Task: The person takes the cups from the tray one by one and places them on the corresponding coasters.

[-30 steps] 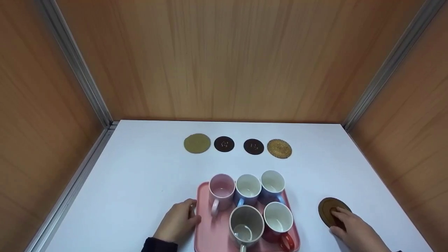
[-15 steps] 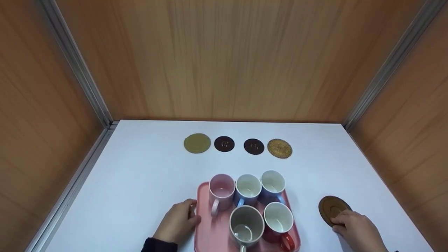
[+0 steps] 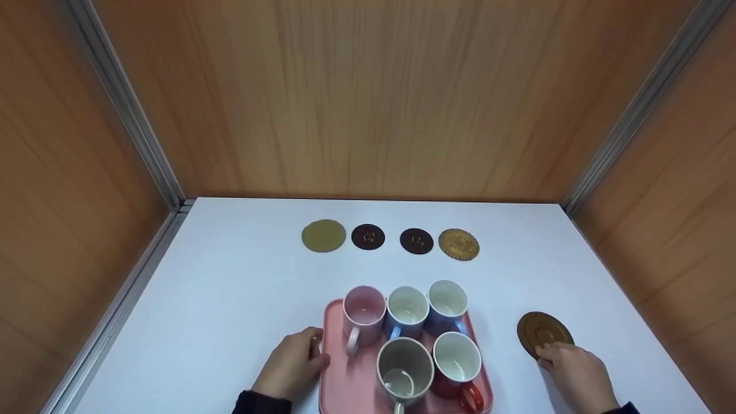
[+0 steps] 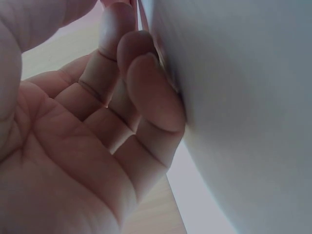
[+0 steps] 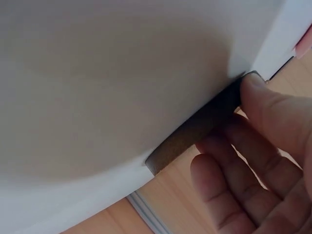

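Observation:
My right hand [image 3: 578,374] pinches the near edge of a round brown coaster [image 3: 540,330] with ringed grooves, right of the tray. In the right wrist view the coaster [image 5: 190,134] shows edge-on, close over the white surface, with the thumb on its rim and fingers curled below. A pink tray [image 3: 349,394] carries several mugs; my left hand [image 3: 290,363] holds its left rim between thumb and fingers. Curled fingers [image 4: 153,92] rest against the white table in the left wrist view, with only a pink sliver of tray at the top.
On the tray stand a pink mug [image 3: 365,316], two blue mugs with white insides, a large grey mug [image 3: 405,368] and a red mug [image 3: 457,362]. Behind it lie a green disc [image 3: 324,236], two dark coasters and a woven coaster [image 3: 459,244]. Wooden walls [image 3: 368,103] enclose the table.
My right hand has moved from fingers over the coaster's middle to its near edge, and the coaster has shifted slightly away and left. The left hand, tray and mugs keep their places.

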A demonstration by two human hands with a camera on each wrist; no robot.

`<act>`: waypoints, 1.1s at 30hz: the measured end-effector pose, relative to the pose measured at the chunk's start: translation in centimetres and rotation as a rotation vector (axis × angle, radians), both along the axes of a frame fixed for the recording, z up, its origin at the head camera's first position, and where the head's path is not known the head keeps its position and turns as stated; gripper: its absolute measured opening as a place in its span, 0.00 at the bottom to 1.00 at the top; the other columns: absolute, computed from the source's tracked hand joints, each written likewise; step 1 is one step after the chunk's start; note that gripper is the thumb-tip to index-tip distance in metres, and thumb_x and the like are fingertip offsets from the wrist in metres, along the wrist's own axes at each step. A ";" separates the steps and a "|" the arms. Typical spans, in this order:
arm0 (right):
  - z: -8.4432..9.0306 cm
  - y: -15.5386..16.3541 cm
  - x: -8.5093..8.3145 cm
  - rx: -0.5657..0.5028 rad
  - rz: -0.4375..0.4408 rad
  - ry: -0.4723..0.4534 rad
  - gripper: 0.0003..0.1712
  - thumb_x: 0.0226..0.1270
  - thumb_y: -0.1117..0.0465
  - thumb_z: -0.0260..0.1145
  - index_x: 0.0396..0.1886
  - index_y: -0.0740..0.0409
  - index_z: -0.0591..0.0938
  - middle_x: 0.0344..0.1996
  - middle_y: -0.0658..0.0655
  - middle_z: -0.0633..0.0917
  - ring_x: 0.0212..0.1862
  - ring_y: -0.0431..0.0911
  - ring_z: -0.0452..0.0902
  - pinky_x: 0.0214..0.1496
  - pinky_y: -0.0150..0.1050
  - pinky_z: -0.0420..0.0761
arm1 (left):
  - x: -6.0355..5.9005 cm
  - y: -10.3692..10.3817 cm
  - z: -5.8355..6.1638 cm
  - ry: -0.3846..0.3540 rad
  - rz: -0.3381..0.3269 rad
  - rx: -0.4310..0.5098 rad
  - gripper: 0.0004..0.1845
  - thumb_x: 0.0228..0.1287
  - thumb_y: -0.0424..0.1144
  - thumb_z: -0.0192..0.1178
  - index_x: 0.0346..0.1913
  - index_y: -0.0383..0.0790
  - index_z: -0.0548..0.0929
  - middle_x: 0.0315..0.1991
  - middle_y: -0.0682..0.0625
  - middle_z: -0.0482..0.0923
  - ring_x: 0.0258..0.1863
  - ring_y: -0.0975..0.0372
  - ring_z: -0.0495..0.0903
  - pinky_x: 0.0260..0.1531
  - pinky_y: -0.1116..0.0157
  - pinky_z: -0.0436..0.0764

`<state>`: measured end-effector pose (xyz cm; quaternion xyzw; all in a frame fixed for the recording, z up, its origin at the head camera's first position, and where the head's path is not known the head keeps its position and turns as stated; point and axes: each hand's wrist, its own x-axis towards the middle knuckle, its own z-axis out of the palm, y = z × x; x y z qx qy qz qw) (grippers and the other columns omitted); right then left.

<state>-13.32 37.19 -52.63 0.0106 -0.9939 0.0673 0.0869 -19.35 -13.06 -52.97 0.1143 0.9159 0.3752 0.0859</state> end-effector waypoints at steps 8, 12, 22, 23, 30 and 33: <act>-0.2 -0.2 -1.1 -0.021 0.060 0.003 0.19 0.61 0.61 0.72 0.51 0.64 0.85 0.50 0.67 0.86 0.53 0.62 0.81 0.51 0.60 0.80 | -0.2 0.0 0.0 -0.019 0.002 -0.008 0.23 0.58 0.38 0.67 0.55 0.33 0.80 0.23 0.55 0.74 0.24 0.64 0.71 0.28 0.65 0.71; -0.1 -0.6 -1.7 -0.017 0.044 -0.107 0.29 0.67 0.54 0.67 0.63 0.63 0.77 0.62 0.68 0.79 0.62 0.67 0.73 0.58 0.66 0.73 | -0.1 0.0 0.0 -0.002 0.000 -0.012 0.21 0.58 0.38 0.68 0.53 0.34 0.80 0.23 0.55 0.74 0.24 0.64 0.71 0.28 0.65 0.70; 0.4 -1.2 -3.6 0.024 0.037 -0.236 0.33 0.73 0.50 0.60 0.71 0.63 0.69 0.68 0.69 0.71 0.66 0.71 0.66 0.61 0.69 0.68 | -0.1 0.1 0.0 -0.036 0.023 -0.020 0.24 0.59 0.39 0.68 0.56 0.32 0.79 0.23 0.54 0.74 0.24 0.63 0.72 0.28 0.64 0.72; 0.5 -1.3 -3.8 0.026 0.045 -0.235 0.34 0.73 0.50 0.59 0.71 0.64 0.68 0.68 0.70 0.71 0.66 0.71 0.66 0.61 0.69 0.68 | -0.1 0.1 0.0 -0.036 0.024 -0.020 0.23 0.59 0.39 0.68 0.56 0.33 0.79 0.23 0.54 0.74 0.24 0.63 0.72 0.28 0.64 0.72; 0.3 -1.1 -5.6 -0.009 0.081 -0.229 0.33 0.75 0.53 0.58 0.71 0.67 0.67 0.69 0.73 0.68 0.68 0.71 0.64 0.64 0.67 0.68 | 0.0 0.1 0.0 -0.015 0.008 -0.017 0.22 0.59 0.39 0.67 0.55 0.32 0.80 0.23 0.55 0.74 0.24 0.64 0.71 0.28 0.65 0.71; 0.3 -0.9 -6.6 -0.032 0.081 -0.244 0.33 0.76 0.52 0.57 0.72 0.67 0.65 0.71 0.73 0.66 0.70 0.71 0.61 0.66 0.67 0.65 | 0.0 0.0 0.0 -0.006 0.001 -0.016 0.23 0.60 0.38 0.68 0.56 0.31 0.79 0.23 0.55 0.74 0.24 0.65 0.71 0.28 0.66 0.71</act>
